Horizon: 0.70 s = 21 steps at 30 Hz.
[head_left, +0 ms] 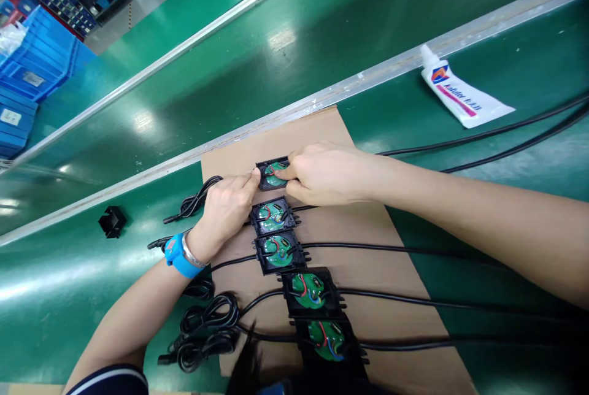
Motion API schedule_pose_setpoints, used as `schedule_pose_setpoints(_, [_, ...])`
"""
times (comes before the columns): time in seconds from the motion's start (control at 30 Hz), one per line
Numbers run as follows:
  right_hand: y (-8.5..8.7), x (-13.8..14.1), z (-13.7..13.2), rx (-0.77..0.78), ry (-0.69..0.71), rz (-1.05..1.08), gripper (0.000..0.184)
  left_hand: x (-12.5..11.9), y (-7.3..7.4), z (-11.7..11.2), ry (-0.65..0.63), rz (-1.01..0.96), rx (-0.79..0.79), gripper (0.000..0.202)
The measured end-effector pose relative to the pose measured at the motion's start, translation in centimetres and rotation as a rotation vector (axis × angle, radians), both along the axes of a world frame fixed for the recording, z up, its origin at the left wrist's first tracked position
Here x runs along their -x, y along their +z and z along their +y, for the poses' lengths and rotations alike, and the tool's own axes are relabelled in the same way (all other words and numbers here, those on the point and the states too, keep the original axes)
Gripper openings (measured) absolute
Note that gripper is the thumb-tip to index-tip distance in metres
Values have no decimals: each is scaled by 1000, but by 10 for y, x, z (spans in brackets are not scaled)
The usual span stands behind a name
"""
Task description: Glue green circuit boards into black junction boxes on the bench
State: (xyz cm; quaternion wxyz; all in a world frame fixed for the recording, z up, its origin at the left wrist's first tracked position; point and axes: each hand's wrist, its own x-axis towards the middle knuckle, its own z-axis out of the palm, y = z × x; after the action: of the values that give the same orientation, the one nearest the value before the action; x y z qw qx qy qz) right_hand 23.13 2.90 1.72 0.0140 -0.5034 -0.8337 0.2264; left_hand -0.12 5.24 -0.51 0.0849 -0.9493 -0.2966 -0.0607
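Observation:
My left hand (230,208) has its fingers closed at the left edge of the farthest black plastic case (264,181), holding it steady on the cardboard. Across from it, my right hand (317,174) grips the right side of that case with the thumb low on its edge. Its index fingertip reaches inside, onto the green circuit board (275,179) near a red wire. Toward me, several more open cases lie in a column, among them one case (275,216) close below my hands. Each shows a green board with red and blue wires.
Cardboard (368,260) lies under the cases on the green table. Black cables run out right; coiled cables (209,315) lie at left. A white glue tube (464,94) rests upper right. A small black box (111,222) sits left. Blue crates (41,57) stand far left.

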Motion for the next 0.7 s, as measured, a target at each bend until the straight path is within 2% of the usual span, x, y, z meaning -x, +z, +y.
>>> schedule_pose_setpoints(0.1, [2,3,0,9,-18,-52,44,0,19,-4,-4,121,74,42])
schedule_pose_setpoints(0.2, [4,4,0,-1,-21,-84,45,-13,33,-15,142,181,94,50])
schedule_pose_setpoints(0.33, [6,4,0,12,-21,-83,45,-40,33,-32,275,373,137,55])
schedule_pose_setpoints(0.43, [9,4,1,41,0,-101,44,-53,30,-38,316,446,165,57])
schedule_pose_setpoints(0.53, [11,4,1,39,8,-95,44,-52,32,-34,334,423,197,60])
schedule_pose_setpoints(0.6, [11,2,1,47,1,-75,46,-43,38,-26,324,360,280,61])
schedule_pose_setpoints(0.7, [9,-4,1,80,2,15,50,-24,49,-8,319,126,444,59])
